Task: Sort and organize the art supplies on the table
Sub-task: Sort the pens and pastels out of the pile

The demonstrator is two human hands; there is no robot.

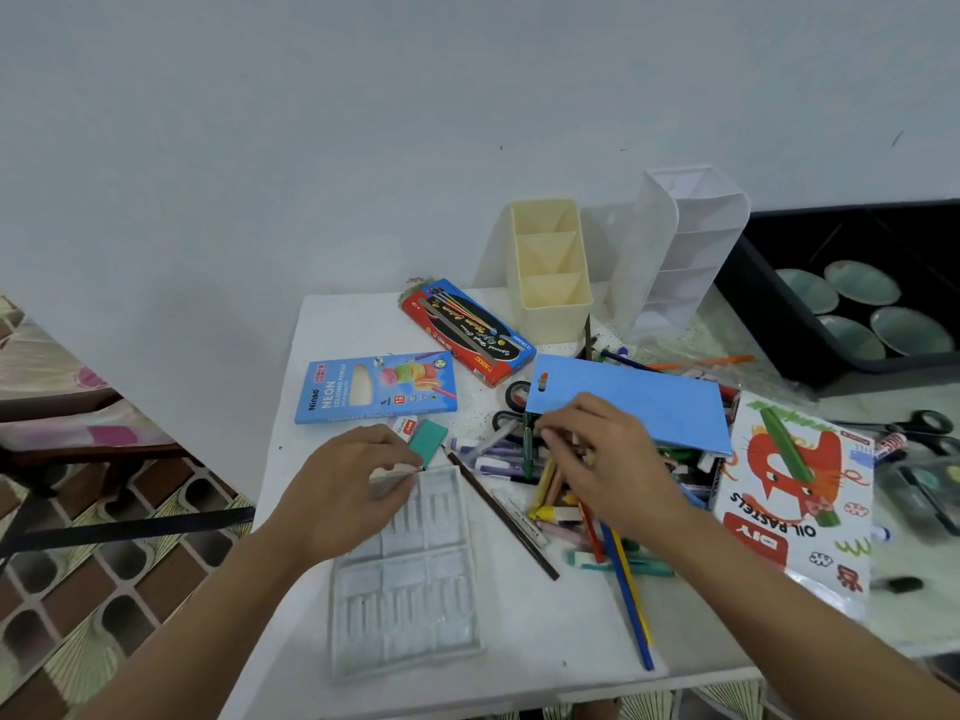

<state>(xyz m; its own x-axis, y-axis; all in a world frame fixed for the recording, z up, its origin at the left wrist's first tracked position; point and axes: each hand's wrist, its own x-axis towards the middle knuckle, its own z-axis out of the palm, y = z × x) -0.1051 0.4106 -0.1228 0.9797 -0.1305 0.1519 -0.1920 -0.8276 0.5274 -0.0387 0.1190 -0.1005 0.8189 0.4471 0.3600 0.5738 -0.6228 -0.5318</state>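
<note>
Nearest us lies the clear plastic tray (pixel 405 579), light and bendy; our left grip (pixel 358 480) pinches its far edge. Right of the tray, our right grip (pixel 597 459) curls into the pastel pile (pixel 558 504); whether it holds anything we cannot tell. Pastels likely snap, so we take them mid-length.

Bare forearms; left hand (pixel 353 491), right hand (pixel 608 459)

Right hand (pixel 608 459) fingertips buried in crayon pile (pixel 553 485), grasp unclear; dark tray (pixel 930 485) blurred, edge-cropped.
</note>
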